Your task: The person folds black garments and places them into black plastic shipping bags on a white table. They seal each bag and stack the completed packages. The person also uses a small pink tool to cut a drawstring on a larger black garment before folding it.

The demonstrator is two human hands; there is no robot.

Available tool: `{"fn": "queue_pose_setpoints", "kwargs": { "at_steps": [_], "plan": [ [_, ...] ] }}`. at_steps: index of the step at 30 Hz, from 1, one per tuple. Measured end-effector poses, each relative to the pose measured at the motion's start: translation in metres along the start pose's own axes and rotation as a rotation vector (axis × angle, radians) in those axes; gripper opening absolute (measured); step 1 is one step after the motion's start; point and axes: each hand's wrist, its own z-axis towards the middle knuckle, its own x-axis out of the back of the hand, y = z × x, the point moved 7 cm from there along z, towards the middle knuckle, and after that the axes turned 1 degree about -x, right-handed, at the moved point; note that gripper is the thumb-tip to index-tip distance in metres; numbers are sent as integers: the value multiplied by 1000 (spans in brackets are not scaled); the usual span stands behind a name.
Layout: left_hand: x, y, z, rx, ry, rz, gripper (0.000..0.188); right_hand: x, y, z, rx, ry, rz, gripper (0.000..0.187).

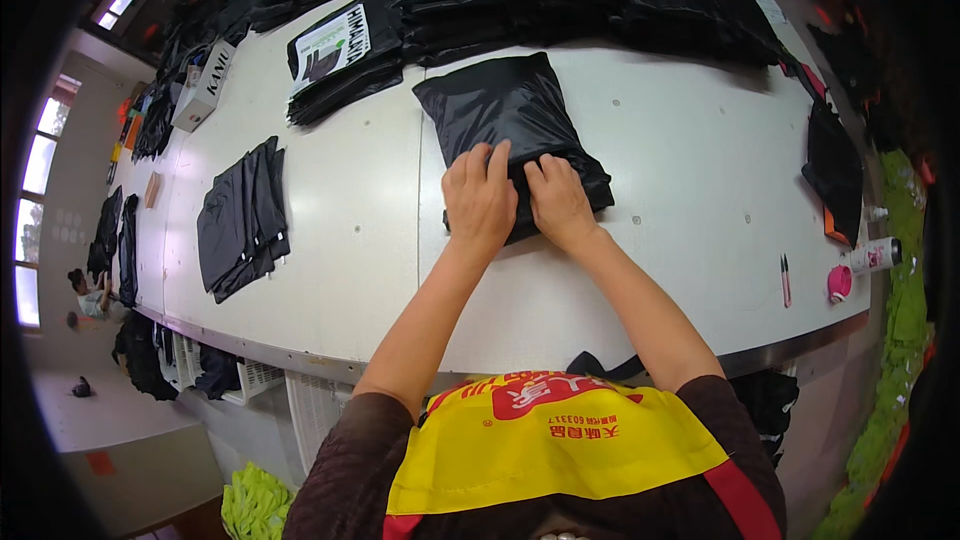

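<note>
A: In the head view, where do we find the glossy black bag (500,110)?

B: We see it lying on the white table (700,220), its near end folded — and both hands are on that fold.

A: How do we read the fingers?

B: The left hand (480,198) has its fingers close together, curled onto the bag's near fold. The right hand (560,200) grips the same fold, fingers bunched narrow. We cannot make out all the fingertips.

A: And around the bag?

B: Left of it we have folded black cloths (243,220); beyond it, stacked black packages (570,0). Well to its right lies a pen (786,282) — farther right, a white bottle (876,256).
</note>
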Motion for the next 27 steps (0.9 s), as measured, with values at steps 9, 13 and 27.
{"fn": "queue_pose_setpoints", "kwargs": {
  "at_steps": [9,13,27],
  "plan": [
    [-46,-33,30,-15,-168,-200,27,-2,-21,18,239,50,-38,24],
    [-55,-20,30,-119,-275,-178,22,-47,28,30,-268,-499,-49,14],
    [-61,-7,51,-140,-220,-139,8,-78,29,39,178,-577,-46,24]
  ]
}}
